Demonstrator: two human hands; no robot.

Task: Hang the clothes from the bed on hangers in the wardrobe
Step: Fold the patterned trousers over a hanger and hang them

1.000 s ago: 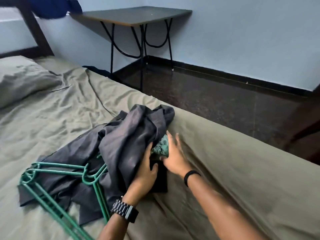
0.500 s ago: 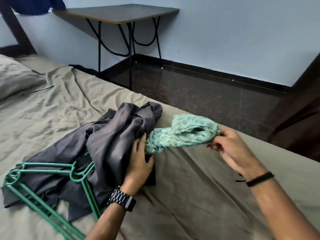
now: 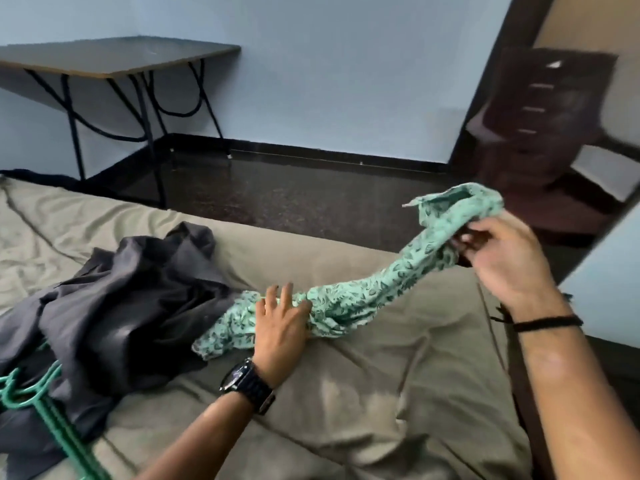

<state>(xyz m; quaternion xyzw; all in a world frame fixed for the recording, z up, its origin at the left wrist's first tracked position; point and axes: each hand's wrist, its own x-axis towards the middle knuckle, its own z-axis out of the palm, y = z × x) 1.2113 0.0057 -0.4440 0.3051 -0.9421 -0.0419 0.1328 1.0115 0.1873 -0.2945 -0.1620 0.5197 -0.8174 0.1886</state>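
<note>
Here the right hand (image 3: 502, 258) pinches one end of a mint-green patterned garment (image 3: 367, 296), raised off the bed (image 3: 381, 393) on the right; its fingers curl round the cloth. The left hand (image 3: 280, 327) lies on the garment's lower, bunched end with fingers nearly straight and spread, pressing it to the olive sheet. Just left, touching that end, lies a crumpled dark grey garment (image 3: 114, 306), partly covering green hangers (image 3: 45, 420) at the near left. Beyond the bed, a folding table (image 3: 114, 58) stands against the far blue wall, and a dark chair (image 3: 540, 133) stands far right.
</note>
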